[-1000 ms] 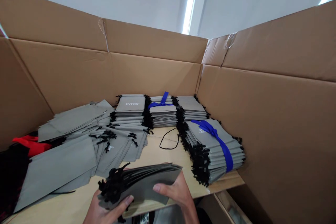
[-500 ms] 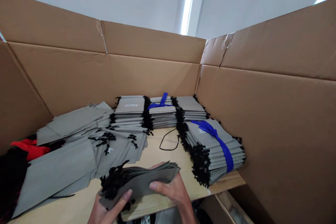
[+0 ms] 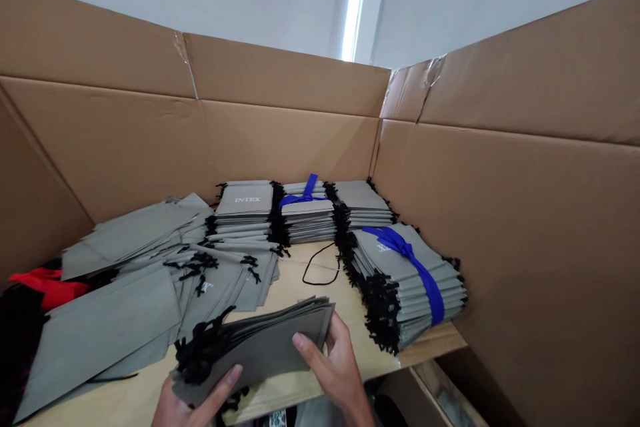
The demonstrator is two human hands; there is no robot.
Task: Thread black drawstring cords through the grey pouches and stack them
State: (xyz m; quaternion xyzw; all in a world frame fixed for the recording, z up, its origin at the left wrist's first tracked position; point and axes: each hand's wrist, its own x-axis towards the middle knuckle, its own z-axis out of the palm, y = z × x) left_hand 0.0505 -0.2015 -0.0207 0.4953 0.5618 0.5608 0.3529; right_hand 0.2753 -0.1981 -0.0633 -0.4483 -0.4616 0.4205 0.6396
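A small stack of grey pouches [image 3: 270,349] with black cord ends is held just above the table's front edge. My left hand [image 3: 197,400] grips its left end, thumb on the near face beside the black cords. Around the right end is my right hand [image 3: 335,367], its thumb on the near face and fingers mostly behind. Loose grey pouches [image 3: 110,330] lie spread on the left. To the right sits a thick bundle [image 3: 400,280] tied with a blue ribbon [image 3: 423,273]. A black cord loop [image 3: 321,265] rests beyond the held stack.
Several pouch piles stand at the back, one marked INTEX [image 3: 247,201], another tied in blue [image 3: 307,213]. Tall cardboard walls [image 3: 285,133] enclose the wooden table [image 3: 295,390]. Red and black cloth [image 3: 55,287] lies far left; an open box [image 3: 425,390] is below right.
The held stack has shifted slightly left and its pouches look straighter and less bowed. My left hand moved left with it. The whole view has shifted a little.
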